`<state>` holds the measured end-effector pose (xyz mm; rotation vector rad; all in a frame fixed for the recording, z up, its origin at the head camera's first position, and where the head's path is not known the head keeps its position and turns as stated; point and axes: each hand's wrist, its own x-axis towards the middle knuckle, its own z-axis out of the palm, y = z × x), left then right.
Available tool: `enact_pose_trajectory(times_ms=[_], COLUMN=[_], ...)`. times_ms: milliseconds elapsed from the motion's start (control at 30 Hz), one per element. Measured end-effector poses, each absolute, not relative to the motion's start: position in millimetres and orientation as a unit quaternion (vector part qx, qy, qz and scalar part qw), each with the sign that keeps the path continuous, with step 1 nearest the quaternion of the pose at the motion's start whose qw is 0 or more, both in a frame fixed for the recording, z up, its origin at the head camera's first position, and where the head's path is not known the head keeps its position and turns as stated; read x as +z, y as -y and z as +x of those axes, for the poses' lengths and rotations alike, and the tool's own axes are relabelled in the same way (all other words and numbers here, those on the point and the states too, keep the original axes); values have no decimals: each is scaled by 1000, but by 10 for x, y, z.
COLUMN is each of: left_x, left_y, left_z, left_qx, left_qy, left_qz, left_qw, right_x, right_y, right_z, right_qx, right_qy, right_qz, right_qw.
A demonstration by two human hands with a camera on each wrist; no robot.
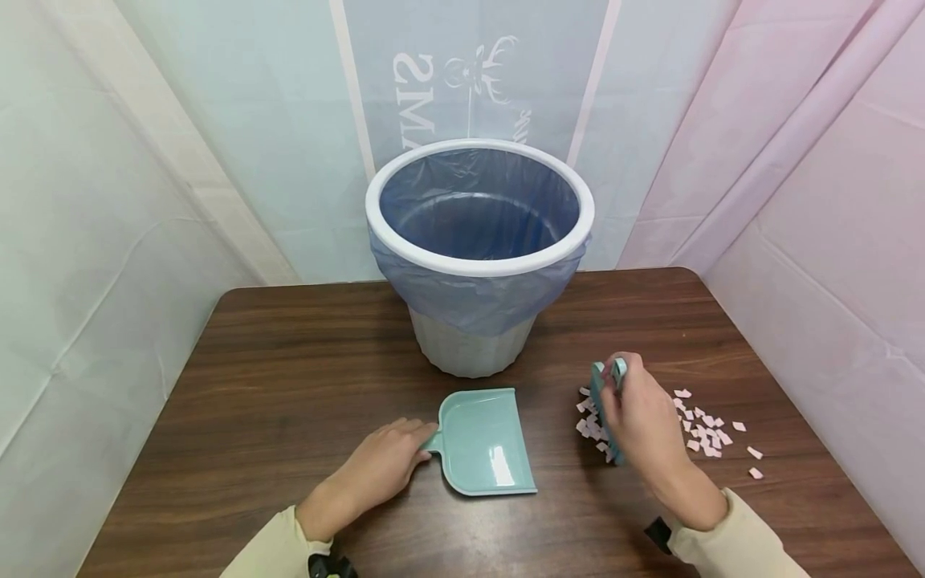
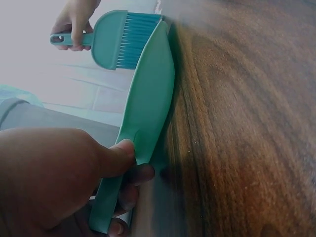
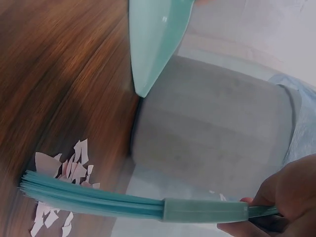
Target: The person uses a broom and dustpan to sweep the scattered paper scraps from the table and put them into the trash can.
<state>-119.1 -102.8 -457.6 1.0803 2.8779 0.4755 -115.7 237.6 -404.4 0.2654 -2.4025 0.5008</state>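
Note:
My left hand grips the handle of a light green dustpan that lies on the table, its wide edge facing right. In the left wrist view the thumb presses on the top of that handle, with fingers curled beneath. On the right, my right hand holds a small hand brush by its handle, bristles pointing down at the table. White paper scraps lie left of the bristles, close against them. More paper scraps are spread to the right of the hand. A gap of bare wood separates the dustpan from the scraps.
A white trash bin lined with a bluish plastic bag stands at the back of the dark wooden table. Pale fabric walls close in the table at the back and both sides.

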Motion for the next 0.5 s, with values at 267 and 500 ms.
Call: enact_pose_trajectory(times_ms=[267, 500], left_x=[-4569, -4553], left_y=[1032, 1028], left_z=[-1182, -1184], left_qx=[153, 159], left_qy=[-926, -923], left_qz=[344, 351], left_qw=[23, 13], right_x=[-4000, -3808], right_y=[-2279, -2336], right_z=[-1132, -1176], right_qx=[226, 266], right_qy=[913, 901], right_qz=[111, 121], right_qw=[321, 322])
